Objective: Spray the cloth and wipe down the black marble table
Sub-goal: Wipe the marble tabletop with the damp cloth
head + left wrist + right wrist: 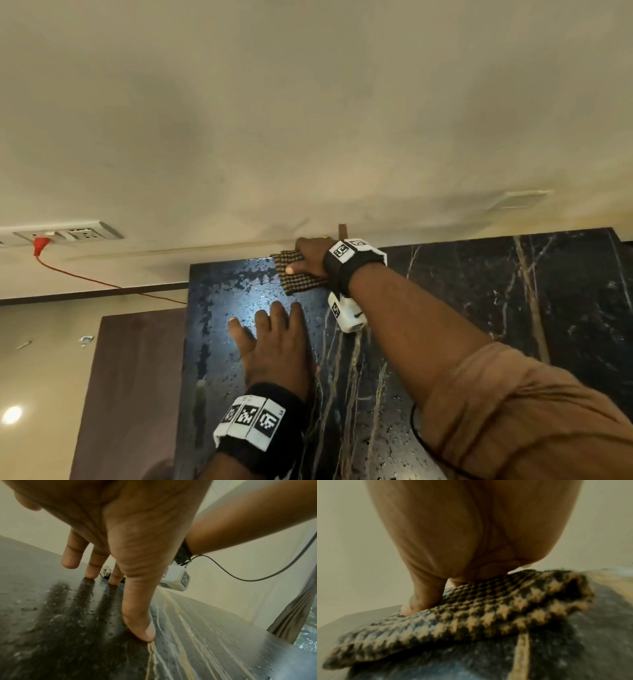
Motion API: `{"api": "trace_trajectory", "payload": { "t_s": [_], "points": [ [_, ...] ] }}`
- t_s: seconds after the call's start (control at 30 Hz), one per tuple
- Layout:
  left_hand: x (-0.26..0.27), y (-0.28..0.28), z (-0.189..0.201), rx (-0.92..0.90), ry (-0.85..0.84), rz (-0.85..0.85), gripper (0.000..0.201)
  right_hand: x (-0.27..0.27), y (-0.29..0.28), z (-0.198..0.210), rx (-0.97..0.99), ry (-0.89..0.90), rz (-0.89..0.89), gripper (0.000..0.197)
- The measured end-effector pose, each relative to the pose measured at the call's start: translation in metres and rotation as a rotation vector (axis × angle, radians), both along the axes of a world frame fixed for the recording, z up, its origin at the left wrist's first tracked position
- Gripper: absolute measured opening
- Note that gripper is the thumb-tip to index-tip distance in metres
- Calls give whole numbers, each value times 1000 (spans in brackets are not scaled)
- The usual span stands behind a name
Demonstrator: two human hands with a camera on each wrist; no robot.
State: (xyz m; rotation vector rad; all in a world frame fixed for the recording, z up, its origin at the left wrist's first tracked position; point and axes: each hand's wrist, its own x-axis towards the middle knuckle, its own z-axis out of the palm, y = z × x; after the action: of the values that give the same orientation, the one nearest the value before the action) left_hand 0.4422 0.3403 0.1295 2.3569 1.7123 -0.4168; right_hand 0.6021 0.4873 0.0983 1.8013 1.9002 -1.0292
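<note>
A brown-and-black checked cloth (297,274) (471,609) lies folded on the black marble table (479,308) near its far edge by the wall. My right hand (310,255) presses flat on the cloth, thumb (419,601) down on its near side. My left hand (274,339) rests spread on the wet tabletop (223,628), nearer to me and left of the cloth, fingertips (139,628) touching the marble and holding nothing. The table's left part (222,308) shines with wet streaks and droplets. No spray bottle is in view.
A beige wall (308,120) runs along the table's far edge. A socket plate with a red plug and cord (41,245) sits on the wall at left. A brown panel (137,377) lies left of the table, and a curtain (295,615) hangs at the right.
</note>
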Motion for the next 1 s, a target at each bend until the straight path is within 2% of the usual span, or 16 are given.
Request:
{"api": "trace_trajectory", "payload": {
  "t_s": [0.13,0.2,0.3,0.43,0.57,0.73,0.8,0.87,0.93,1.0],
  "points": [
    [-3,1,-1,3,-25,-4,100,43,-13,7,-21,-25,-49,59],
    [-3,1,-1,-12,-26,-8,106,96,-30,13,-35,-84,-104,58],
    [-2,-2,0,-13,-11,-13,109,183,-52,13,-31,-191,-176,75],
    [-1,-3,-1,-20,-2,-1,108,247,-77,24,-72,-202,-296,51],
    [0,-4,0,-14,-18,15,108,230,-70,30,-92,-198,-236,49],
    [-1,-7,0,-24,-30,34,111,120,-39,19,-19,-86,-66,54],
    [0,-7,1,-28,-33,42,111,73,-29,1,30,-79,-45,56],
    [1,-7,2,-36,-33,49,112,48,-23,-17,40,-58,-61,61],
    [2,-7,3,-42,-33,48,111,55,-23,-29,54,-59,-67,64],
    [2,-7,4,-35,-39,44,110,82,-35,-17,68,-67,-120,67]
  ]
}}
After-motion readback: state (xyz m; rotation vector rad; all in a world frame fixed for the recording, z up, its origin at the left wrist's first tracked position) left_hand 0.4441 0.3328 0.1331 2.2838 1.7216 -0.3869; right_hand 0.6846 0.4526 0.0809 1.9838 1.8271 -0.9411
